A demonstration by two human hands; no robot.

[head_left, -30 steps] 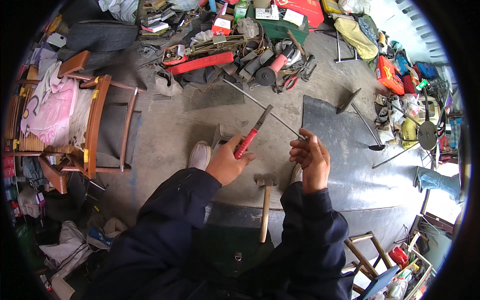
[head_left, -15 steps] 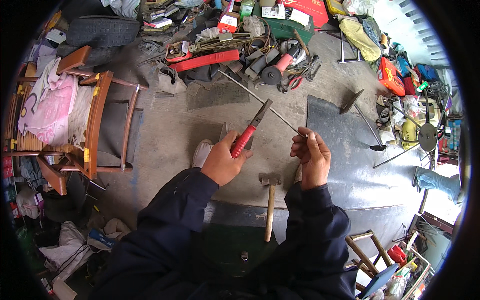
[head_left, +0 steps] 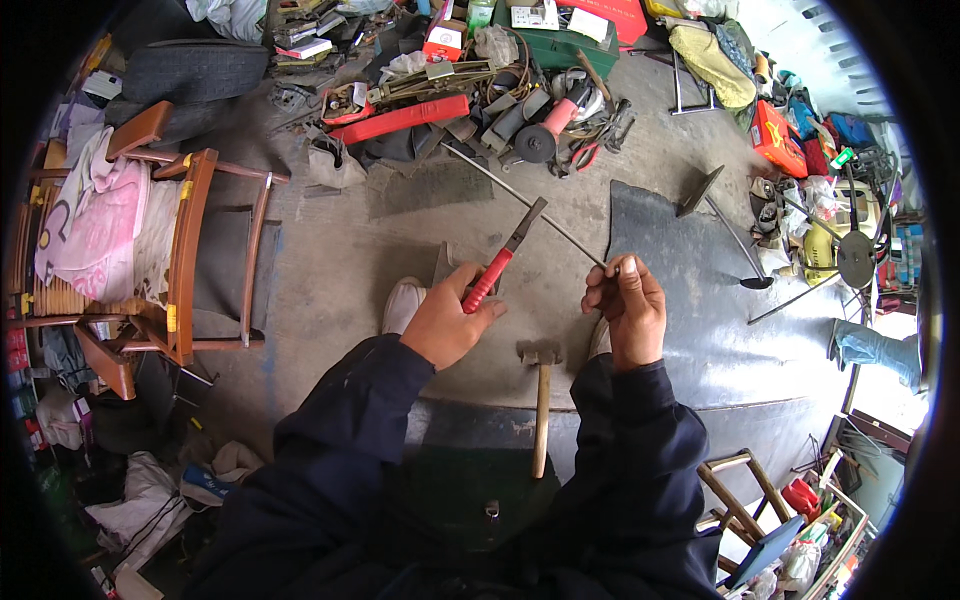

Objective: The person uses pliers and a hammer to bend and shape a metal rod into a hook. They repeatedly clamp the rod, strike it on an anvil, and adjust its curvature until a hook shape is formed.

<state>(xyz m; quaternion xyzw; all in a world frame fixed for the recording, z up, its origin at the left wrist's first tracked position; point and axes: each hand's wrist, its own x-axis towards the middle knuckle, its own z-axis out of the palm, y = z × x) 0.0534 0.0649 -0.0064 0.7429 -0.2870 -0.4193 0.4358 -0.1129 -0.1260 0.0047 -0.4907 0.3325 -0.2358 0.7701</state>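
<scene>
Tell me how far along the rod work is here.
Nothing looks finished: the thin metal rod is whole and straight. In hand: the right hand grips its near end, while the left hand holds red-handled pliers against it. The hammer lies untouched between the knees.

Red plastic-handled metal pliers (head_left: 505, 255), a thin bare metal rod (head_left: 520, 197), a wooden-handled hammer (head_left: 541, 400), rough matt concrete floor (head_left: 330, 260).

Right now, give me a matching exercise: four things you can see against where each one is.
Things:
1. red-handled pliers
2. thin metal rod
3. hammer
4. wooden chair

Places:
A. on the floor between the forearms
B. in the left hand
C. far left, draped with pink cloth
D. pinched in the right hand

Pairs: 1-B, 2-D, 3-A, 4-C
</scene>
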